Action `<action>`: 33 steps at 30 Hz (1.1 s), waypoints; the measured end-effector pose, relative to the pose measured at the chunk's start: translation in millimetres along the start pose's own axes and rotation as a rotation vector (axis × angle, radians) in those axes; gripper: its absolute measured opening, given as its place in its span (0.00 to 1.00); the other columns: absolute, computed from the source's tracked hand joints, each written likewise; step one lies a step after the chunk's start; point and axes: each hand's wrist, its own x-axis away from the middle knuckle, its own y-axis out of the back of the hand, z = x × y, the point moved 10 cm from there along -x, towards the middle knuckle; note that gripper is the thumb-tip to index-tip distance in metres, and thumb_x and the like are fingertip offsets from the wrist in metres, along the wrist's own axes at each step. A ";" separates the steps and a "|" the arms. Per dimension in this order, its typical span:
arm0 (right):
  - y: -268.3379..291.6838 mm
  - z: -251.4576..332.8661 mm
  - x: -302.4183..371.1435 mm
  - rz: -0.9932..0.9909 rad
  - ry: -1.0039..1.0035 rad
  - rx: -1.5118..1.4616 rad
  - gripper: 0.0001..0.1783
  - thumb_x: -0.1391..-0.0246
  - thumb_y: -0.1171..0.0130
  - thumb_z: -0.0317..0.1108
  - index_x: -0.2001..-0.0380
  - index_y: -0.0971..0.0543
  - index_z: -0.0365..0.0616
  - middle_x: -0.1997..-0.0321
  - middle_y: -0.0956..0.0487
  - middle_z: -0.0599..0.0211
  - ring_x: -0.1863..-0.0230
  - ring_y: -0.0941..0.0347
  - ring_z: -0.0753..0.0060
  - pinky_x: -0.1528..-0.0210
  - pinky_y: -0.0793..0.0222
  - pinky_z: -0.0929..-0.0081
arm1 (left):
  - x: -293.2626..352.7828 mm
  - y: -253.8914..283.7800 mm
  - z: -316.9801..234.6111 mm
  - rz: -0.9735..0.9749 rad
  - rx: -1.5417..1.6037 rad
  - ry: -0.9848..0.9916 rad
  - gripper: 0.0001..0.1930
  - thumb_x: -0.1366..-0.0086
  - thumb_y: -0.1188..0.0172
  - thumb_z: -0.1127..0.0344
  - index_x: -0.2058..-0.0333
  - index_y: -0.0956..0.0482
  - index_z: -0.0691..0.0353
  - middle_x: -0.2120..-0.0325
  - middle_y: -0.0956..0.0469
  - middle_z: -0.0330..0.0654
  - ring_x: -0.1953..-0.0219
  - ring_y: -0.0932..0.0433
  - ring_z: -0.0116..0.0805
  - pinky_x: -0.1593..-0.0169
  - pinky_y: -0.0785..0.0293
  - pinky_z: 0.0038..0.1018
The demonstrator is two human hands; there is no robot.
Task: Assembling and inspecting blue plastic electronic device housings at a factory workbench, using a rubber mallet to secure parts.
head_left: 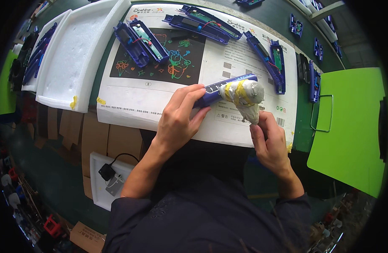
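My left hand (177,116) is closed round the near end of a blue plastic casing (210,96), a long body with its halves together. It is held slanting up to the right over the printed white board (147,107). In my right hand (270,141) is a hammer (248,93), its head wrapped in grey-white padding and yellow tape. The fingers pinch its lower end. The head lies over the far part of the casing; whether they touch, I cannot tell. Opened casings with green circuit boards and red wires, such as one at the left (149,42), lie beyond my hands.
White foam trays (69,59) stand at the left, one with blue parts in it. A green panel (350,130) with a wire handle (324,114) is on the right. More blue casings (296,25) lie farther off. Below left, a foam tray holds a black adapter (106,172).
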 end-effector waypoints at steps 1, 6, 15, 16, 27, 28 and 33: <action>-2.5 2.2 -0.4 0.007 0.012 0.015 0.13 0.42 0.48 0.18 0.53 0.32 0.33 0.68 0.21 0.51 0.69 0.22 0.61 0.67 0.30 0.75 | 1.4 1.3 -0.6 -0.013 0.015 -0.014 0.22 0.54 0.29 0.78 0.58 0.22 0.66 0.57 0.21 0.49 0.55 0.21 0.46 0.53 0.22 0.32; -14.7 6.2 -1.5 0.052 0.068 0.139 0.14 0.43 0.48 0.17 0.53 0.33 0.33 0.69 0.22 0.48 0.68 0.22 0.50 0.67 0.29 0.69 | 1.7 2.4 -2.7 0.000 0.012 -0.066 0.20 0.54 0.29 0.79 0.60 0.22 0.66 0.57 0.21 0.49 0.56 0.21 0.45 0.54 0.22 0.32; -15.5 10.1 1.5 -0.009 0.177 0.195 0.14 0.43 0.50 0.17 0.53 0.32 0.34 0.72 0.24 0.52 0.72 0.25 0.56 0.70 0.31 0.70 | 1.5 1.6 -2.7 0.011 0.021 -0.080 0.20 0.55 0.29 0.80 0.60 0.21 0.67 0.58 0.22 0.49 0.57 0.21 0.45 0.54 0.22 0.32; -13.5 12.0 1.6 -0.033 0.202 0.200 0.14 0.42 0.51 0.18 0.52 0.32 0.34 0.77 0.25 0.59 0.79 0.28 0.69 0.73 0.33 0.76 | 1.8 1.4 -2.4 0.009 0.020 -0.083 0.20 0.55 0.29 0.80 0.60 0.21 0.67 0.58 0.22 0.49 0.57 0.21 0.45 0.54 0.22 0.32; -9.6 7.1 13.5 -0.111 0.272 0.359 0.17 0.45 0.51 0.17 0.51 0.33 0.32 0.69 0.22 0.48 0.72 0.22 0.54 0.73 0.29 0.67 | 0.6 1.1 -5.0 0.024 0.041 -0.107 0.19 0.53 0.31 0.78 0.60 0.23 0.70 0.58 0.23 0.50 0.58 0.23 0.47 0.55 0.24 0.35; -7.4 9.1 14.6 -0.109 0.275 0.357 0.17 0.45 0.51 0.17 0.51 0.33 0.32 0.69 0.22 0.48 0.72 0.22 0.54 0.73 0.29 0.67 | 0.0 2.1 -3.6 0.018 0.037 -0.109 0.19 0.53 0.31 0.79 0.60 0.23 0.70 0.58 0.23 0.50 0.58 0.23 0.47 0.55 0.23 0.35; 14.6 -1.6 24.1 -0.213 0.175 0.160 0.11 0.39 0.53 0.21 0.53 0.33 0.34 0.78 0.28 0.65 0.81 0.32 0.76 0.78 0.37 0.79 | 0.8 4.1 0.1 0.007 0.042 -0.074 0.20 0.54 0.30 0.79 0.60 0.22 0.68 0.58 0.22 0.49 0.58 0.22 0.45 0.55 0.23 0.33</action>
